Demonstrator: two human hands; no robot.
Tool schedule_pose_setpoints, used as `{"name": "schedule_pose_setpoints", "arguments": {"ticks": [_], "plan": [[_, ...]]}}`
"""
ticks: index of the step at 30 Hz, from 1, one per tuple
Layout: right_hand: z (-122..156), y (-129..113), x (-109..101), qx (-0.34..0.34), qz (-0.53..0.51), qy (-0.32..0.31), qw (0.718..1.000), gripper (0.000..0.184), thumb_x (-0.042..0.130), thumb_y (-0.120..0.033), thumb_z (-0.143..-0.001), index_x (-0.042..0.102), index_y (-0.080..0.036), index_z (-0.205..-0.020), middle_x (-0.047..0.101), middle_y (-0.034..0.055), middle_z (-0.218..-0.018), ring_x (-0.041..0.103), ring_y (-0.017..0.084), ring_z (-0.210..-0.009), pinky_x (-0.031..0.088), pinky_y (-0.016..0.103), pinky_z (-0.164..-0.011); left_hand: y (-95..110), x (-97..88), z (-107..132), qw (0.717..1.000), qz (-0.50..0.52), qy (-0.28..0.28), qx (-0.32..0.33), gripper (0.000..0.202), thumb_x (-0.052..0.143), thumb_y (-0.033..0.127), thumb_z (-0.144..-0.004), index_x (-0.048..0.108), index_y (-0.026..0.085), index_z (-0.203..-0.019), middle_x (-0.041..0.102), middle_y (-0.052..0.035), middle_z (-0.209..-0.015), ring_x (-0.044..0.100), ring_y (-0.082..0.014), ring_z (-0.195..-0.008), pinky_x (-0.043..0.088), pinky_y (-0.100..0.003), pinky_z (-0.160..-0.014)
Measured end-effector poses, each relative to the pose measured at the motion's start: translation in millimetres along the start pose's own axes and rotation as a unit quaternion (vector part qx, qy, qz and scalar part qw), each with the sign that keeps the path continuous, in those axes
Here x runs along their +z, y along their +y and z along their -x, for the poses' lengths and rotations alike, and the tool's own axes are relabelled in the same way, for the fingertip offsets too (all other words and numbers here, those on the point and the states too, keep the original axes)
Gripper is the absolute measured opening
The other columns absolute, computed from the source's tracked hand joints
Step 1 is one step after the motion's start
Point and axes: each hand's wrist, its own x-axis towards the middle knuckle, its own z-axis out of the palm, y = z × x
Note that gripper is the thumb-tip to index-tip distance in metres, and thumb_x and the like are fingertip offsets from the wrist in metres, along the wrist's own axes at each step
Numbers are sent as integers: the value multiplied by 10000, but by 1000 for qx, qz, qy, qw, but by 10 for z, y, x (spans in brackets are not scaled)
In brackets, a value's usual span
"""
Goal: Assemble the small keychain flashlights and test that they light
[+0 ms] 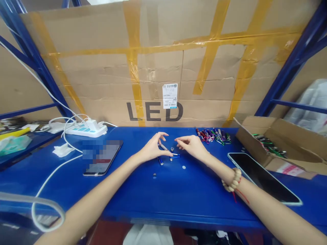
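Observation:
My left hand (153, 148) is over the middle of the blue table, thumb and fingers curved apart with a gap between them. A silver tube (162, 147) lies just behind its thumb, and a blue metal tube (160, 160) is below the palm. My right hand (192, 146) faces it from the right, fingertips pinched together; anything between them is too small to make out. Between the hands lie a small silver part (172, 149) and a blue clip (175, 157). Closer to me are a pale round disc (184, 167) and a tiny metal part (154, 175).
Several coloured metal tubes with clips (213, 135) lie at the back right. Beside them stands an open cardboard box (255, 143) holding more. Phones lie left (104, 160) and right (263, 177). A white power strip (87, 128) trails cables. A large cardboard sheet (102, 85) backs the table.

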Motion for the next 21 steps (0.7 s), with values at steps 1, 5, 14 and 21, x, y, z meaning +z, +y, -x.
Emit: {"name": "schedule_pose_setpoints", "arguments": {"ticks": [1, 5, 14, 21], "plan": [[-9, 13, -35, -10, 32, 12, 999, 238, 535, -255, -790, 729, -131, -852, 709, 70, -704, 631, 152, -566, 499, 259, -578, -1, -69, -4, 999, -12, -49, 4, 642, 790, 374, -516, 565, 204, -1092, 551, -41, -962, 519, -122, -750, 402, -235, -647], [88, -96, 14, -79, 67, 6, 995, 201, 584, -308, -785, 723, -165, -815, 703, 51, -753, 593, 124, -574, 455, 232, -560, 32, -297, -5, 981, -47, -188, 8, 343, 712, 386, -624, 656, 202, -908, 578, -17, -850, 466, -125, -729, 375, -228, -637], [446, -572, 326, -219, 98, -60, 969, 286, 616, -416, -776, 694, -201, -948, 682, 9, -791, 597, 112, -634, 440, 220, -596, 91, -537, 18, 986, -29, -162, -2, 340, 748, 325, -575, 676, 179, -873, 595, 0, -732, 500, -122, -692, 376, -216, -603], [494, -661, 547, -358, 121, -141, 915, 220, 507, -309, -877, 693, -240, -972, 669, 23, -958, 621, 119, -822, 469, 220, -722, 108, -519, 57, 979, -30, -199, 42, 308, 663, 146, -641, 715, 261, -922, 673, -32, -978, 545, -152, -820, 400, -228, -636]]}}
